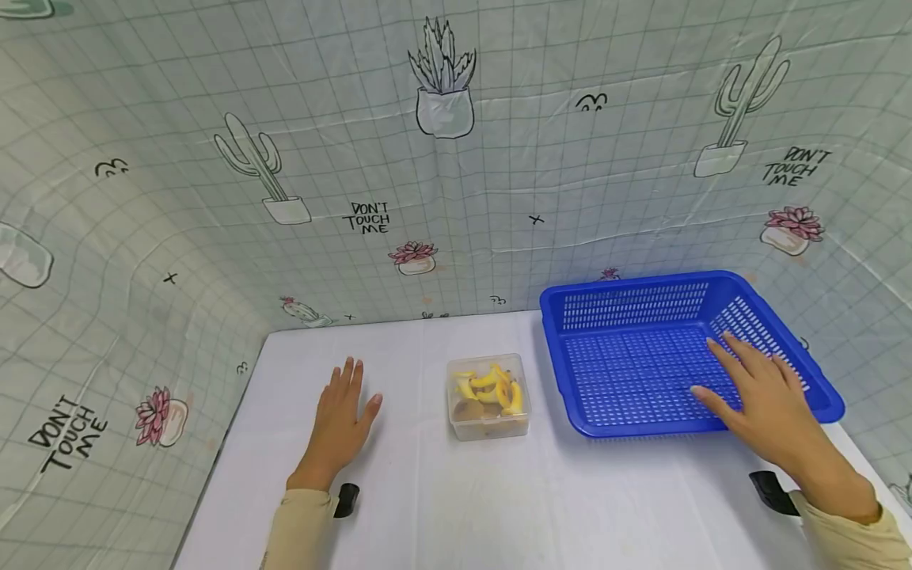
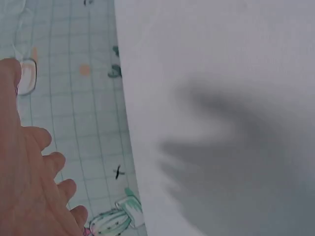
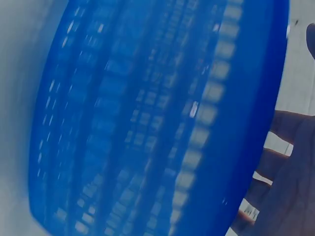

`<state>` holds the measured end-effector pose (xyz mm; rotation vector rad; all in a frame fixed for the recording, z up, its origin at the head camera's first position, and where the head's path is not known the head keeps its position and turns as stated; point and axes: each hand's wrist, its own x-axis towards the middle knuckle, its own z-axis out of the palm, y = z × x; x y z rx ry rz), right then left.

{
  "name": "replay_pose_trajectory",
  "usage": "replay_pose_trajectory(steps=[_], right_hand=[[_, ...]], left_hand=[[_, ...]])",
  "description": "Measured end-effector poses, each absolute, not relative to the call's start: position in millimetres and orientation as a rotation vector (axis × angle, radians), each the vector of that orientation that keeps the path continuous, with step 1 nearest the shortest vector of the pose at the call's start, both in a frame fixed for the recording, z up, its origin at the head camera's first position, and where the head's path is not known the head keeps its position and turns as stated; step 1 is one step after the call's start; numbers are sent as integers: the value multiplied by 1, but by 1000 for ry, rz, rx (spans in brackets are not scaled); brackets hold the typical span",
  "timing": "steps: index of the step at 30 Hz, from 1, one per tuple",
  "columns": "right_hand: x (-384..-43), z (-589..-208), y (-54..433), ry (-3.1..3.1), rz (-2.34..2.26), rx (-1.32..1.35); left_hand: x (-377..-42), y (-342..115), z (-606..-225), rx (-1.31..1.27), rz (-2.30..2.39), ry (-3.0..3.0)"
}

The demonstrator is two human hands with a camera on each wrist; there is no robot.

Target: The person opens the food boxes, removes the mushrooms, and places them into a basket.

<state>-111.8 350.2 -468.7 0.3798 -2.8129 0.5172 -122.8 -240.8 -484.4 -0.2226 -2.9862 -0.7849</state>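
My left hand (image 1: pixel 335 427) hovers over the left part of the white table, fingers straight and thumb spread, with its shadow on the cloth in the left wrist view. Nothing is in it. My right hand (image 1: pixel 773 404) is held over the right part of a blue plastic basket (image 1: pixel 580 396), fingers spread and holding nothing. Between the hands stands a clear plastic box (image 1: pixel 492 430), nearest to the left hand. Inside it lie several small yellow banana-shaped pieces (image 1: pixel 488 388) and some brown round pieces (image 1: pixel 468 409).
The white table (image 1: pixel 442 507) meets a grid-patterned cloth (image 1: pixel 499 182) that hangs behind it and along both sides. Black wrist straps (image 1: pixel 347 500) sit at the sleeves. The basket's perforated walls rise at the back right of the table.
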Motion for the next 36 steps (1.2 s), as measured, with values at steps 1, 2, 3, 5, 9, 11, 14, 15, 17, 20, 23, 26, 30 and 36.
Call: replay_pose_trajectory(steps=[1, 2, 3, 5, 9, 11, 14, 15, 17, 20, 23, 26, 30, 36], right_hand=[[-112, -468, 346, -2803, 516, 395], [-112, -467, 341, -2794, 519, 411], [-112, -466, 335, -2786, 521, 427], [-111, -464, 325, -2767, 529, 460], [-109, -460, 301, -2716, 557, 539], [-108, -459, 288, -2690, 570, 578], [-106, -458, 270, -2655, 573, 634], [-105, -458, 264, -2645, 573, 651], [-104, -458, 253, -2616, 573, 692], [-103, -458, 236, -2566, 586, 760], [-101, -459, 221, -2517, 588, 819], [-100, -460, 207, -2480, 597, 864], [-99, -461, 190, -2458, 602, 916], [-100, -464, 167, -2441, 610, 998]], left_hand=[[-122, -237, -485, -238, -817, -2976], [-121, -233, -486, -256, -849, -2962], [-120, -230, -487, -273, -882, -2953], [-118, -222, -489, -295, -951, -2940], [-112, -208, -493, -317, -1063, -2931], [-109, -201, -495, -310, -1105, -2936], [-106, -192, -499, -295, -1168, -2936], [-106, -189, -500, -288, -1195, -2936], [-103, -183, -502, -277, -1250, -2926], [-101, -176, -506, -258, -1321, -2905], [-99, -168, -510, -244, -1402, -2863], [-98, -161, -513, -233, -1496, -2810], [-96, -151, -516, -230, -1619, -2720], [-95, -139, -522, -230, -1707, -2632]])
